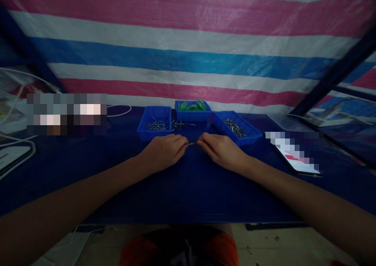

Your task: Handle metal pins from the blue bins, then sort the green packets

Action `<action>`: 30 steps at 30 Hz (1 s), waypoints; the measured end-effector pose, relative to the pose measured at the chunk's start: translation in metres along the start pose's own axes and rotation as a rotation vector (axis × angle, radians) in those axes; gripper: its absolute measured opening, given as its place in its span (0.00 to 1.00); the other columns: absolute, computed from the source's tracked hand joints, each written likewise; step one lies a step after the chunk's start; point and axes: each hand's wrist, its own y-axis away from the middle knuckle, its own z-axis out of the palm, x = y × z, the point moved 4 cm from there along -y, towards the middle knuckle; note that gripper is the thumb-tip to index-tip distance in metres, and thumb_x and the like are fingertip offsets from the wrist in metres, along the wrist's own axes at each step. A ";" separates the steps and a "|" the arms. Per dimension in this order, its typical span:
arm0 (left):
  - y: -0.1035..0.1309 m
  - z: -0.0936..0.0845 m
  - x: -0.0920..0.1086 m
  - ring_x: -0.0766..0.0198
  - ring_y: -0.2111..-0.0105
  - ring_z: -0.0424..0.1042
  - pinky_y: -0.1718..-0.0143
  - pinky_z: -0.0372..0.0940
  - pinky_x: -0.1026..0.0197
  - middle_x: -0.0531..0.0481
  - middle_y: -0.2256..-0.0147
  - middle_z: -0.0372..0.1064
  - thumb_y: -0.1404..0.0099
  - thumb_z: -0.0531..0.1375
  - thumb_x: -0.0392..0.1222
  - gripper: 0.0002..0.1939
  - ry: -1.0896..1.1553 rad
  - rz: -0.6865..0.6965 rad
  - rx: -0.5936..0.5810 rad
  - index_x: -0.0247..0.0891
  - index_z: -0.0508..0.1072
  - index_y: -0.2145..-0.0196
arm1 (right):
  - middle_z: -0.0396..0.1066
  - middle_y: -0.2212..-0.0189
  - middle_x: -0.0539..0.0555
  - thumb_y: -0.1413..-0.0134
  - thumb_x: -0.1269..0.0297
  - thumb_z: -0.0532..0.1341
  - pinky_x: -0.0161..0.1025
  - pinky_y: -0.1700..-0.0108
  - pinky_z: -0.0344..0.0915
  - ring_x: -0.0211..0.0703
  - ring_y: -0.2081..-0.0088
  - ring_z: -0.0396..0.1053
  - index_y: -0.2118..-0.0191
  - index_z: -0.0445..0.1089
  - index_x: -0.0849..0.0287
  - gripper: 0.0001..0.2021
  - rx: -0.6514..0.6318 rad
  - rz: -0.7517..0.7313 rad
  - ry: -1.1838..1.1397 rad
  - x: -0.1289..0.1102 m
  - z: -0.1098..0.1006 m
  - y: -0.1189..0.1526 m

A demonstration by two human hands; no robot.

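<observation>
My left hand (165, 150) and my right hand (221, 148) face each other above the middle of the blue table. Both are closed in a pinch on opposite ends of a thin metal piece (192, 143), held roughly level between the fingertips. Its ends are covered by fingers, and it is too small to tell its exact kind. Just beyond my left hand stands a blue bin (143, 135) with slim metal pins (158, 124) inside. Behind my right hand another blue bin (250, 134) holds short metal pieces (234, 128).
A third blue bin (192, 115) with green pieces (191, 105) stands at the back. Loose metal pins (179, 124) lie between the bins. A lit phone (301, 162) rests at right; another device (14, 158) and white cables (125, 109) are at left. Striped sheeting (188, 58) hangs behind.
</observation>
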 end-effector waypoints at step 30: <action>0.000 0.002 -0.008 0.61 0.69 0.73 0.75 0.59 0.65 0.50 0.68 0.72 0.33 0.47 0.43 0.10 -0.057 -0.208 -0.118 0.38 0.66 0.60 | 0.68 0.68 0.57 0.38 0.63 0.49 0.40 0.60 0.63 0.42 0.66 0.65 0.63 0.68 0.64 0.13 -0.102 -0.201 0.011 -0.006 0.009 -0.001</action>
